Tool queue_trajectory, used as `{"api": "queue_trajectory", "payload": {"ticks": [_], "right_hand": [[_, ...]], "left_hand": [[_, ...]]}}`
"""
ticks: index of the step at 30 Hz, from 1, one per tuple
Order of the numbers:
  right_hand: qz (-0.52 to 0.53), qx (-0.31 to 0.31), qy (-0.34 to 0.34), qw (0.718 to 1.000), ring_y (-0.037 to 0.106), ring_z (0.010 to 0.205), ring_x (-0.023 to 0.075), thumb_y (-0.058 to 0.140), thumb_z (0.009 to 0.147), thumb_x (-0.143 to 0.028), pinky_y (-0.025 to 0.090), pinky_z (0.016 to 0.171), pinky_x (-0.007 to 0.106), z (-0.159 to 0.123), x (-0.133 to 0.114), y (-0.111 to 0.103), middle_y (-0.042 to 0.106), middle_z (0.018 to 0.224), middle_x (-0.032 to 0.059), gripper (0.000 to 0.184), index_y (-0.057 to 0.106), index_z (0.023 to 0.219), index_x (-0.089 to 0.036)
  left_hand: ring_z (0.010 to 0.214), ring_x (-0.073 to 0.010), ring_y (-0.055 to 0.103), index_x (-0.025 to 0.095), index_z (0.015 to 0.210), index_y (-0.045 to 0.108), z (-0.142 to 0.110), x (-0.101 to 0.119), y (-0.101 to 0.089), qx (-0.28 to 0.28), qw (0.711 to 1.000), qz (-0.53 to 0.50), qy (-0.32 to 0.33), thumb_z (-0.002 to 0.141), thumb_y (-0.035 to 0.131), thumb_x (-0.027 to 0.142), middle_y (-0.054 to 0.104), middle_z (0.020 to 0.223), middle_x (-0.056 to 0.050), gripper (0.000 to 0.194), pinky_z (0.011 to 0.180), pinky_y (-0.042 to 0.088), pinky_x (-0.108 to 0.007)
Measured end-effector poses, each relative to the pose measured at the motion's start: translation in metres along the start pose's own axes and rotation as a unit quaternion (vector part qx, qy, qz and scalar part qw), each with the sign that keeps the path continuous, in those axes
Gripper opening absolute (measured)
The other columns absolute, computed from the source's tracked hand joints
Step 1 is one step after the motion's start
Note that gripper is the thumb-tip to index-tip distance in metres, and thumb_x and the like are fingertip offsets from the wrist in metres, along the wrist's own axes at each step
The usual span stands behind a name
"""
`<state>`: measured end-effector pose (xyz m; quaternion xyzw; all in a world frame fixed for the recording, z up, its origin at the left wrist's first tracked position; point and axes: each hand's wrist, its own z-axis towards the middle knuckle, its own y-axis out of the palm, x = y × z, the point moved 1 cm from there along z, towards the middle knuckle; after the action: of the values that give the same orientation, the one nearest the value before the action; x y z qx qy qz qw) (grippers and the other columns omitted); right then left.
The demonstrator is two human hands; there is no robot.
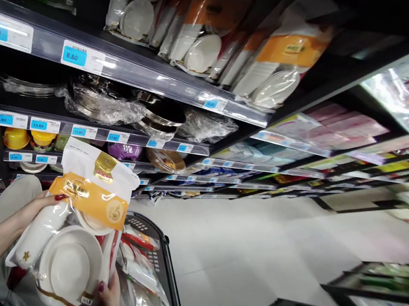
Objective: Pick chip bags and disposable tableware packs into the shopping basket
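Fingers of the left hand curl partway around the bowl pack at ten o'clock, the right hand's likewise at five; a basket sits at four.

10.80, 8.80 on price tags

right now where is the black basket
In the head view, the black basket is near bottom centre, just right of the held bowl pack.
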<state>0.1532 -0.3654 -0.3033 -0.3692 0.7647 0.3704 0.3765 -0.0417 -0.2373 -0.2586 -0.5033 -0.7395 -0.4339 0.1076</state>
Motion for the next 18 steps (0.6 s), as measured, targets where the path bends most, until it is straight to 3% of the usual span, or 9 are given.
{"api": "queue_trajectory", "payload": {"ticks": [3,7,10,12,14,16,18], "right_hand": [[-0.051,0.052,-0.024,0.997,0.066,0.095,0.03,0.084,0.041,-0.048,0.053,0.082,0.036,-0.002,-0.007,0.006,0.072,0.099,0.0075,0.071,0.065,0.103,-0.018],[-0.17,0.101,-0.119,0.973,0.065,0.094,0.0287,0.079,0.051,-0.043,0.052,0.084,0.037,-0.007,-0.016,0.018,0.072,0.099,0.0069,0.058,0.064,0.102,-0.02],[-0.251,0.137,-0.172,0.943,0.066,0.09,0.0283,0.073,0.059,-0.041,0.053,0.08,0.037,-0.014,-0.017,0.029,0.071,0.098,0.0069,0.05,0.061,0.104,-0.021],[-0.316,0.191,-0.185,0.911,0.067,0.084,0.0299,0.073,0.06,-0.039,0.054,0.073,0.037,-0.019,-0.013,0.038,0.071,0.096,0.0087,0.054,0.059,0.109,-0.02],[-0.373,0.227,-0.199,0.877,0.068,0.082,0.0323,0.074,0.062,-0.035,0.055,0.071,0.039,-0.022,-0.006,0.05,0.07,0.098,0.0118,0.059,0.057,0.116,-0.019],[-0.402,0.218,-0.25,0.854,0.067,0.091,0.035,0.071,0.069,-0.032,0.054,0.079,0.044,-0.024,0.005,0.062,0.068,0.107,0.0149,0.054,0.057,0.119,-0.017],[-0.419,0.184,-0.32,0.83,0.06,0.109,0.0363,0.065,0.078,-0.029,0.049,0.092,0.049,-0.026,0.017,0.072,0.064,0.117,0.016,0.044,0.059,0.119,-0.016]], "left_hand": [[0.091,-0.0289,0.069,0.015,0.088,0.071,0.016,-0.008,-0.01,-0.005,1.0,0.001,0.024,0.058,0.076,0.032,0.076,0.087,-0.006,0.035,0.081,0.051,-0.033],[0.115,-0.0331,0.056,0.017,0.107,0.064,0.034,-0.013,-0.019,0.042,0.984,0.119,0.129,0.066,0.069,0.046,0.067,0.118,-0.011,0.05,0.097,0.044,-0.041],[0.128,-0.0314,0.045,0.018,0.124,0.052,0.021,-0.015,-0.014,0.072,0.951,0.216,0.211,0.076,0.061,0.05,0.053,0.135,-0.015,0.059,0.105,0.035,-0.045],[0.135,-0.0287,0.035,0.022,0.133,0.045,0.0,-0.019,-0.004,0.043,0.939,0.243,0.24,0.077,0.063,0.044,0.042,0.145,-0.012,0.063,0.11,0.029,-0.042],[0.14,-0.0272,0.026,0.028,0.139,0.037,-0.022,-0.027,0.009,-0.037,0.95,0.224,0.214,0.076,0.067,0.039,0.032,0.152,-0.007,0.07,0.111,0.028,-0.039],[0.139,-0.0292,0.027,0.028,0.14,0.036,-0.037,-0.035,0.019,-0.109,0.965,0.169,0.169,0.071,0.073,0.038,0.033,0.151,-0.008,0.079,0.111,0.029,-0.038],[0.134,-0.0324,0.036,0.025,0.139,0.039,-0.042,-0.041,0.023,-0.126,0.977,0.109,0.134,0.061,0.08,0.038,0.045,0.143,-0.011,0.089,0.109,0.033,-0.038]]}}
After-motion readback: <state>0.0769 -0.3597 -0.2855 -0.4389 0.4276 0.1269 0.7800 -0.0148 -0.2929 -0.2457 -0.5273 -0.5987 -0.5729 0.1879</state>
